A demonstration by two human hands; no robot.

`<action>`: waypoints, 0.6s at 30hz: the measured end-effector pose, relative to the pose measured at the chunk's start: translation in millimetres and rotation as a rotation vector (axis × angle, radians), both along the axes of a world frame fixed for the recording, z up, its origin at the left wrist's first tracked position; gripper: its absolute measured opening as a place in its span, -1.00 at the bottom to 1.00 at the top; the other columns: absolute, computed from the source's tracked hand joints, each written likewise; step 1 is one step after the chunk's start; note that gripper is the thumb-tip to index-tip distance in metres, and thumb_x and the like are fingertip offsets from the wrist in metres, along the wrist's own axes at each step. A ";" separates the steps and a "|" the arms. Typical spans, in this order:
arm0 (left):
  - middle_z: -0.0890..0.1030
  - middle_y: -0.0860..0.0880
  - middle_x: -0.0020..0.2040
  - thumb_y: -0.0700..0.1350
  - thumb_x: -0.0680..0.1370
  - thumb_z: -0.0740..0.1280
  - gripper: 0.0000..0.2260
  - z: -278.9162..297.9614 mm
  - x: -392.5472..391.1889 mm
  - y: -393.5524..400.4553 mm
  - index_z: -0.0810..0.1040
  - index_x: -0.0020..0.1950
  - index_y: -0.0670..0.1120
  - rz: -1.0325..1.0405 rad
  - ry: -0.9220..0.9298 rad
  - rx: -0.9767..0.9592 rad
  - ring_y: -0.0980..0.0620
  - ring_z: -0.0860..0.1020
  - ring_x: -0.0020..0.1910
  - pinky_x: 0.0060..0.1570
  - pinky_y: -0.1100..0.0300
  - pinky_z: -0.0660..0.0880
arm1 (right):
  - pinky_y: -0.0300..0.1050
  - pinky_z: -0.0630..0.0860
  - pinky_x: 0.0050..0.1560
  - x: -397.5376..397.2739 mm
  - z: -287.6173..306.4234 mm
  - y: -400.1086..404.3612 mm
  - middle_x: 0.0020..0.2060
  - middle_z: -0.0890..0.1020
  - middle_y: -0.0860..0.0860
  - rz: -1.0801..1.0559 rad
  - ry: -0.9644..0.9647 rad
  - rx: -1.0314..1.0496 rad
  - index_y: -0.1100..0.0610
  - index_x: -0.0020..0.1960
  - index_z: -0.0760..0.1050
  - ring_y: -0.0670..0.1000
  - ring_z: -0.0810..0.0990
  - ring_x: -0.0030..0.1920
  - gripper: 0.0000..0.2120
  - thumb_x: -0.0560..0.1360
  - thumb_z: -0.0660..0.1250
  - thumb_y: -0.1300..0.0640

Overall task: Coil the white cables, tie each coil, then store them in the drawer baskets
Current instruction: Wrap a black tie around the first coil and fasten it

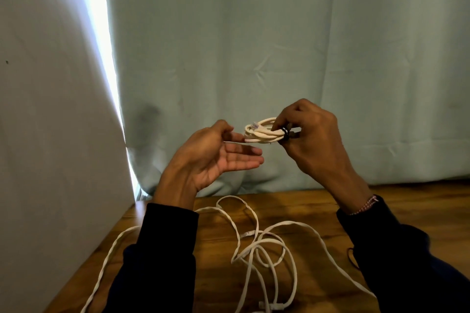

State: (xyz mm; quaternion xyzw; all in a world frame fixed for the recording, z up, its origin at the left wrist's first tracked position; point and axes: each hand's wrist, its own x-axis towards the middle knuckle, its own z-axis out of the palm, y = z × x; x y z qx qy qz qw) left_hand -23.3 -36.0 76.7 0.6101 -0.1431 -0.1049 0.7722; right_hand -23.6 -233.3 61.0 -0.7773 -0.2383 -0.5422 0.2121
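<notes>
We see a small coil of white round cable point(262, 132) held up in the air above the tabletop, in front of the curtain, its loops lying roughly flat and bunched together. At its right end a thin black tie point(285, 132) circles the strands, and there the right hand point(309, 134) has its grip clamped on the coil, thumb and curled fingers pinching the bundle at the tie. A small printed label point(255, 125) shows on the upper left of the coil. The left hand point(218, 154) sits just beside the coil's left end, palm turned up, its grip apart with fingers straight and relaxed; whether its fingertips touch the cable we cannot tell. Both arms wear dark long sleeves point(162, 249), and a thin beaded bracelet point(366, 204) shows at the right wrist. Below the hands, a long loose white cable point(256, 241) lies in tangled loops on the brown wooden tabletop point(300, 206), with one strand running off to the lower left and a clear plug point(248, 234) resting among the loops. Behind the tabletop hangs a pale blue-green fabric curtain point(279, 46). At the left stands a white panel point(50, 109), and a bright strip of light point(101, 33) shows between it and the curtain.
</notes>
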 end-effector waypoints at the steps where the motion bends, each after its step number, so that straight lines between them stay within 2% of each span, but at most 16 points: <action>1: 0.64 -0.41 0.06 -0.10 0.69 0.18 -0.65 -1.2 1.2 -1.3 0.50 0.21 -0.39 0.023 -0.017 -0.003 -0.30 0.69 -0.02 -0.08 -0.03 0.68 | -0.49 0.45 -0.17 0.3 0.2 -0.5 -0.08 0.64 0.08 0.026 0.023 -0.050 0.18 -0.10 0.70 -0.07 0.57 -0.17 -0.77 0.29 0.62 0.34; 3: 0.68 -0.34 -0.01 -0.13 0.63 0.32 -0.70 -3.5 4.3 -2.6 0.59 0.09 -0.40 0.104 -0.075 0.003 -0.20 0.71 -0.10 -0.16 0.05 0.68 | -0.30 0.61 -0.12 -0.1 0.2 0.8 0.01 0.62 0.07 0.070 0.103 -0.146 0.16 -0.04 0.70 -0.01 0.61 -0.08 -0.73 0.30 0.60 0.36; 5: 0.70 -0.31 -0.07 -0.20 0.59 0.36 -0.76 -6.6 7.1 -3.2 0.61 0.05 -0.40 0.178 -0.107 0.015 -0.13 0.72 -0.17 -0.21 0.10 0.67 | -0.17 0.66 -0.02 -2.0 0.3 2.4 0.12 0.59 0.03 0.092 0.198 -0.203 0.13 0.07 0.70 0.01 0.61 0.02 -0.68 0.35 0.57 0.35; 8: 0.70 -0.30 -0.09 -0.22 0.56 0.39 -0.78 -9.1 12.4 -0.2 0.62 0.07 -0.39 0.249 -0.145 0.024 -0.12 0.71 -0.17 -0.17 0.10 0.68 | -0.24 0.61 0.10 -8.0 3.0 -2.1 0.24 0.55 -0.07 0.224 0.390 -0.179 0.02 0.19 0.63 -0.07 0.56 0.19 -0.61 0.43 0.49 0.34; 10: 0.70 -0.29 -0.08 -0.23 0.56 0.40 -0.79 -9.9 15.4 1.5 0.62 0.09 -0.37 0.268 -0.169 0.014 -0.14 0.71 -0.14 -0.12 0.07 0.68 | -0.21 0.61 0.11 -13.2 8.0 -7.5 0.26 0.56 -0.10 0.304 0.487 -0.053 0.00 0.27 0.55 -0.09 0.57 0.24 -0.58 0.46 0.48 0.29; 12: 0.71 -0.29 -0.07 -0.24 0.54 0.41 -0.79 -10.2 15.7 1.2 0.62 0.11 -0.35 0.272 -0.194 0.006 -0.15 0.71 -0.12 -0.10 0.05 0.68 | -0.12 0.66 0.05 -17.0 13.2 -11.4 0.23 0.60 -0.08 0.281 0.565 0.129 0.01 0.31 0.51 -0.05 0.66 0.14 -0.57 0.48 0.49 0.16; 14: 0.71 -0.28 -0.05 -0.25 0.54 0.41 -0.79 -10.8 15.2 0.0 0.62 0.14 -0.32 0.253 -0.212 0.002 -0.16 0.72 -0.10 -0.08 0.03 0.68 | -0.06 0.69 -0.02 -17.5 14.1 -11.9 0.10 0.68 0.00 0.268 0.713 0.311 0.06 0.31 0.52 -0.02 0.73 -0.05 -0.58 0.49 0.47 0.03; 16: 0.70 -0.28 -0.02 -0.27 0.53 0.41 -0.78 -12.8 15.9 -2.4 0.62 0.16 -0.28 0.208 -0.224 0.012 -0.18 0.71 -0.07 -0.05 0.03 0.67 | -0.03 0.69 -0.04 -16.2 11.9 -11.3 -0.05 0.73 0.07 0.314 0.864 0.394 0.15 0.24 0.58 0.02 0.75 -0.16 -0.63 0.48 0.46 0.03; 18: 0.70 -0.27 0.00 -0.28 0.52 0.40 -0.76 -16.2 17.8 -5.3 0.62 0.19 -0.26 0.163 -0.238 0.039 -0.18 0.70 -0.04 -0.01 0.02 0.67 | -0.04 0.69 -0.04 -14.8 9.4 -12.5 -0.14 0.74 0.11 0.373 0.917 0.433 0.22 0.16 0.64 0.06 0.75 -0.17 -0.70 0.48 0.46 0.11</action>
